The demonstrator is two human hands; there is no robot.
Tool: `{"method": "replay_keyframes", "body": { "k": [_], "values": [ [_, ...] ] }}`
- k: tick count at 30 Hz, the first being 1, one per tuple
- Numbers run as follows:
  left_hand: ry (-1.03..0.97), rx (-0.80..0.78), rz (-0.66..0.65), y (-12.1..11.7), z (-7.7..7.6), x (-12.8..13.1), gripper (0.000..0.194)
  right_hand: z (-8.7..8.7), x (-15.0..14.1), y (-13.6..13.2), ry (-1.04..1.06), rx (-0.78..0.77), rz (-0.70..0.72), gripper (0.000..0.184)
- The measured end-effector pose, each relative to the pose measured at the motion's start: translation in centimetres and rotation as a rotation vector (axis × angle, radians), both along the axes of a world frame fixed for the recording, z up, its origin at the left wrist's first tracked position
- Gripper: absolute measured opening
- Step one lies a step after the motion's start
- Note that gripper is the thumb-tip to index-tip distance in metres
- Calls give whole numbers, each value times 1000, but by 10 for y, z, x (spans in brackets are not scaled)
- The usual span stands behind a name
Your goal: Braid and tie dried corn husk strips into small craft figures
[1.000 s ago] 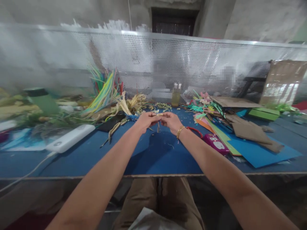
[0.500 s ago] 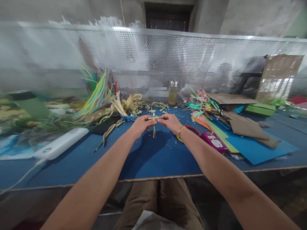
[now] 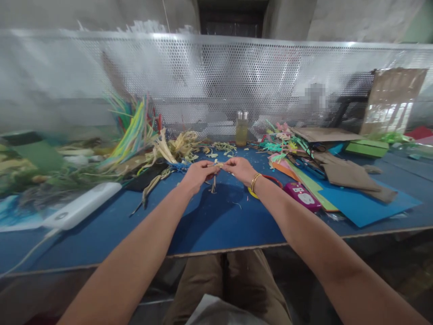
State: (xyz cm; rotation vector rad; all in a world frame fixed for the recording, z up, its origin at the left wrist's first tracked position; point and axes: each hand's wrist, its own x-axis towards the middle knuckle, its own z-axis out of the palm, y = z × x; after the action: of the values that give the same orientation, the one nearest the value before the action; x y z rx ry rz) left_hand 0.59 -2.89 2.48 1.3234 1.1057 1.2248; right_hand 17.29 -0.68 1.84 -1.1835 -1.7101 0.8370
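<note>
Both of my hands meet over the middle of the blue table (image 3: 209,225), pinching a small piece of dried straw-coloured husk (image 3: 214,180) between them. My left hand (image 3: 197,174) has its fingers closed on the husk's left end. My right hand (image 3: 241,169), with a gold bangle on the wrist, pinches the right end. A thin tail of the husk hangs down toward the table top. Behind the hands lies a heap of dried husk strips (image 3: 181,148).
A small glass bottle (image 3: 241,129) stands at the back by the perforated metal screen (image 3: 216,81). Coloured strips (image 3: 135,131) fan out at the left, a white power bank (image 3: 81,205) lies near left. Coloured paper sheets (image 3: 358,205), brown cardboard (image 3: 352,178), a pink device (image 3: 302,195) and a red ring (image 3: 270,180) sit right.
My hands stay joined on the husk piece, its hanging tail shifting slightly. The camera has drifted, so the table's contents sit a little lower and further left in view.
</note>
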Motion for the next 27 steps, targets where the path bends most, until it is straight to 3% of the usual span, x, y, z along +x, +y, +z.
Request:
{"method": "replay_keyframes", "body": {
  "k": [6,14,21,27],
  "values": [
    [-8,-35,1,0,-1,-1,22,-1,-1,-1,0,29,-13,21],
    [-206,-71,-116,3,-7,-9,44,-2,5,2,39,-38,-21,23],
    [-216,-125,-83,1,-2,-8,29,-1,4,3,121,-41,-17,18],
    [-244,-79,-7,4,-4,-6,28,2,-8,-9,411,-317,21,35]
  ]
}}
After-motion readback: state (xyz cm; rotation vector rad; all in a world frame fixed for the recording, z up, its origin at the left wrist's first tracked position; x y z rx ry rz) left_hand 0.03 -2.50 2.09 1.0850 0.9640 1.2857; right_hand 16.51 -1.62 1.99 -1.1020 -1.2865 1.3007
